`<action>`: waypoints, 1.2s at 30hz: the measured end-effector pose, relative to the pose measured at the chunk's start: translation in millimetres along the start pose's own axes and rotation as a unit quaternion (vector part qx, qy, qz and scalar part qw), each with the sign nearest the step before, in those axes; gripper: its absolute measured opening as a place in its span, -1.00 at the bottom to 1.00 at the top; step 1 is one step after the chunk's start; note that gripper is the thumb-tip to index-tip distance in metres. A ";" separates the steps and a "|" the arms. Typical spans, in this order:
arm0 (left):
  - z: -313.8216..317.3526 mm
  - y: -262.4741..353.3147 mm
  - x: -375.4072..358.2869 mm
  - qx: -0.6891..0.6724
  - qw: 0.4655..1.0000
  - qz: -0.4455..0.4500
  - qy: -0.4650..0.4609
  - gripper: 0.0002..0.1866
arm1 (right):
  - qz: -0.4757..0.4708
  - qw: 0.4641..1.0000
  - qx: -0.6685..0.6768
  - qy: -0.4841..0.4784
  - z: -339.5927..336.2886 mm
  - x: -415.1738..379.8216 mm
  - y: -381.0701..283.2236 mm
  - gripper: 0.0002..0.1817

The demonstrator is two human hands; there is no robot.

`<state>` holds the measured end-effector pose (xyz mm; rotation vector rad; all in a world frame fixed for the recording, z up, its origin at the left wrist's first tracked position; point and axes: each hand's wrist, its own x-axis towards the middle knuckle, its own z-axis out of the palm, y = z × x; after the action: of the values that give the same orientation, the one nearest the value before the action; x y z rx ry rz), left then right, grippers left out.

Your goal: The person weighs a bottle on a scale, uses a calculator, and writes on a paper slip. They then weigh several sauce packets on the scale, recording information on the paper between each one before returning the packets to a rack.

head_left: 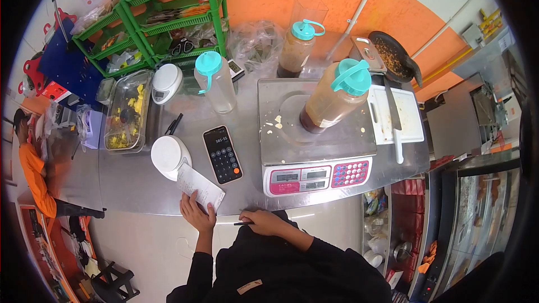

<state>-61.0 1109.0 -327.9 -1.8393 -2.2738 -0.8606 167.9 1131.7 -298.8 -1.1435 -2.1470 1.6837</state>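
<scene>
A small white notepad (197,186) with handwriting lies at the counter's front edge, partly against a round white kitchen scale (168,157). My left hand (197,214) holds its near edge, with fingertips and thumb on the page. To the right, by the counter edge, my right hand (265,223) is closed around a dark pen (243,223). A phone (222,154) beside the notepad shows a calculator reading 385-55. On the large digital scale (317,160) stands a teal-lidded bottle (331,101) with brown contents at its bottom.
Another teal-lidded bottle (217,84) stands behind the phone, and one more bottle (294,50) is near the wall. A knife (395,118) lies on a white cutting board (384,115). At left sits a clear container (128,112) with yellow pieces. A person in an orange shirt (36,174) is far left.
</scene>
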 end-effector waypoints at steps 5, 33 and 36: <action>1.7 -1.6 -1.0 0.003 1.000 0.003 0.002 -0.41 | 0.009 1.000 0.011 -0.018 -1.0 4.8 1.6 -0.79; 1.2 -3.4 0.3 -0.006 1.000 0.008 0.015 -0.41 | -0.165 0.909 0.052 0.380 -45.3 91.8 -72.4 -0.71; 0.0 -2.7 1.4 -0.015 1.000 0.001 0.015 -0.40 | -0.143 0.917 0.213 0.304 -43.1 86.0 -64.7 -0.80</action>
<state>-63.9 1109.8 -328.3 -1.8269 -2.2541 -0.9203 104.0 1216.7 -252.8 -0.9886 -1.3969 1.3353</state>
